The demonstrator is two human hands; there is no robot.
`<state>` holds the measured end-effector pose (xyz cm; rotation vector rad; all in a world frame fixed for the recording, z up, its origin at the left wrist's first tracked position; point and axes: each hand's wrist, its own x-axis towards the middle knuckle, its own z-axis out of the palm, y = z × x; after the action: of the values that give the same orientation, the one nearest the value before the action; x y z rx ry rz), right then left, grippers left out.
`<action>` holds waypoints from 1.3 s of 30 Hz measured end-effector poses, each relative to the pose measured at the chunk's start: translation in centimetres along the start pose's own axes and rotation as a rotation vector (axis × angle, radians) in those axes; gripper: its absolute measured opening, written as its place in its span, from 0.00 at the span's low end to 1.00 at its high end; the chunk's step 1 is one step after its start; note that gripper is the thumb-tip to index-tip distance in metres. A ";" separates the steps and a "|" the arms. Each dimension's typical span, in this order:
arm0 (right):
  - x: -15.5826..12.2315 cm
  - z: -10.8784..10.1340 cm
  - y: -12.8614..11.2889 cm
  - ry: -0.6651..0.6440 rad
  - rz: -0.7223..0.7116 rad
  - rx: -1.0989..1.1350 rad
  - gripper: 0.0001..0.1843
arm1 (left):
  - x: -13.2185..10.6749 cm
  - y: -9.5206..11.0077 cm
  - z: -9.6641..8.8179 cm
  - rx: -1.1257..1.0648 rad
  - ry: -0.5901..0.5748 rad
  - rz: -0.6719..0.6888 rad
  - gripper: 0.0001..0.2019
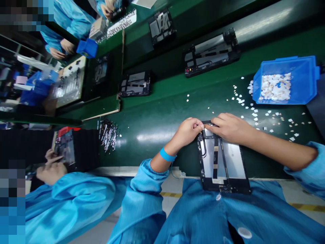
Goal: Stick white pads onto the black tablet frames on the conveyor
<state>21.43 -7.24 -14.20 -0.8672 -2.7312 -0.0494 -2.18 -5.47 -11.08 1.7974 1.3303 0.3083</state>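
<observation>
An opened tablet (236,159) lies before me, its silver battery plates, dark ribbon strips and black frame exposed. Its lower end reaches over the table's front edge, close to my smock. My left hand (188,131), with a blue wrist band (167,155), pinches at the tablet's upper left corner; whatever is between the fingertips is too small to make out. From the right, my right hand (232,128) rests over the top edge with its fingers bent and the tips close to my left fingertips. It covers part of the tablet's upper end, and its grip is partly hidden.
A blue bin (302,81) of small white pieces stands at the right, with similar pieces (254,114) scattered nearby. Thin dark strips (108,135) lie in a pile at left. More opened tablets (212,52) sit farther back. Co-workers' hands (52,171) work at left and far left.
</observation>
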 end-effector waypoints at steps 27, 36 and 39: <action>0.0 0.2 0.1 -0.006 -0.009 0.001 0.20 | -0.9 -0.6 2.0 0.101 0.192 0.023 0.05; 0.0 0.1 0.0 -0.006 -0.003 0.005 0.19 | -1.3 -0.3 2.4 0.140 0.255 0.005 0.07; -0.1 0.1 0.0 0.001 0.001 0.011 0.19 | -0.5 -0.7 2.0 -0.030 0.202 -0.083 0.11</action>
<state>21.49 -7.26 -14.30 -0.8653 -2.7275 -0.0344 -1.65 -6.83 -12.67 1.7157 1.5281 0.4718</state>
